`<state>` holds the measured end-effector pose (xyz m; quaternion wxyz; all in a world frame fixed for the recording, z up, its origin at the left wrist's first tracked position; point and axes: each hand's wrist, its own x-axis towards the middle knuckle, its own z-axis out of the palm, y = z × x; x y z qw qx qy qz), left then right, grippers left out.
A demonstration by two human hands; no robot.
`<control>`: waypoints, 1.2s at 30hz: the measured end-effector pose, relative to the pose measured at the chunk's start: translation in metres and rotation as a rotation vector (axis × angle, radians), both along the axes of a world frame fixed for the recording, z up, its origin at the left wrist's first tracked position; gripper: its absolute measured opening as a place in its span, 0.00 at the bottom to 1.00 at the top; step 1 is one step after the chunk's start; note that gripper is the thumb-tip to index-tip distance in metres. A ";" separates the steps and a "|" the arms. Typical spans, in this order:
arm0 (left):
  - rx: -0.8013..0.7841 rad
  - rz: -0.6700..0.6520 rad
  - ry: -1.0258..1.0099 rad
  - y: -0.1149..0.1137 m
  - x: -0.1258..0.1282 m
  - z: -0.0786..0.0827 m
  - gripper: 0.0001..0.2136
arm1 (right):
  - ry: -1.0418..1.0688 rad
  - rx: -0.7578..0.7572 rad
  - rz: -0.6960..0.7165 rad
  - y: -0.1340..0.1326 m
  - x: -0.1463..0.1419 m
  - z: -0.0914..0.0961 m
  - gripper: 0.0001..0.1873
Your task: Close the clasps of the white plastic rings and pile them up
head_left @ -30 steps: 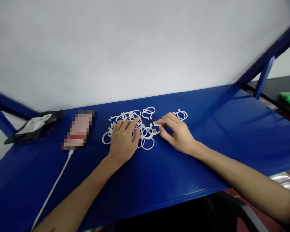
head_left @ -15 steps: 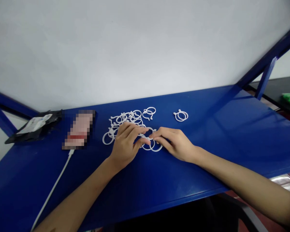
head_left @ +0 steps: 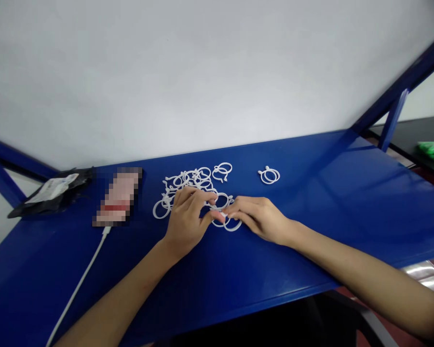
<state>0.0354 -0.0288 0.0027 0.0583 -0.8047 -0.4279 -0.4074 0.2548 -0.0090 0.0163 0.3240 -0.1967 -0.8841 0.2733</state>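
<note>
My left hand point(head_left: 188, 219) is bent over the right side of a loose pile of white curtain rings point(head_left: 177, 180). Its thumb presses on a small white part of a curtain ring point(head_left: 233, 227), and its index fingertip curls just above, a little apart from the thumb. From the other side my right hand point(head_left: 262, 217) pinches the same ring between thumb and fingers, so the two hands almost meet. My fingers hide much of this ring. Another ring point(head_left: 222, 195) lies right behind my fingertips, and overlapping rings point(head_left: 222, 169) lie beyond.
Two overlapping rings point(head_left: 270, 175) lie apart on the right of the blue table point(head_left: 311, 193). To the left are a pixelated phone-like object point(head_left: 117, 197) with a white cable point(head_left: 77, 294) and a black plastic package point(head_left: 47, 190). A white wall point(head_left: 210, 77) stands behind.
My left index fingertip has drawn back slightly to the left. My right fingers have closed in nearer to my left thumb. The separate rings have stayed put; the view has shifted slightly.
</note>
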 end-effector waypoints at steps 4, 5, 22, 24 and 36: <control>-0.058 0.029 0.059 0.008 -0.008 0.004 0.11 | -0.024 0.121 -0.242 0.017 0.008 0.001 0.12; -0.076 0.029 0.080 0.009 -0.010 0.005 0.11 | -0.018 0.155 -0.339 0.023 0.012 0.001 0.12; -0.081 -0.018 0.175 0.006 -0.005 0.006 0.03 | -0.253 0.408 -0.811 0.057 0.040 -0.007 0.11; -0.026 -0.058 0.177 0.003 -0.003 0.009 0.02 | -0.184 0.326 -0.681 0.046 0.030 0.000 0.11; 0.211 -0.169 0.232 -0.011 0.007 0.017 0.05 | 0.019 -0.148 -0.316 0.002 -0.001 0.001 0.10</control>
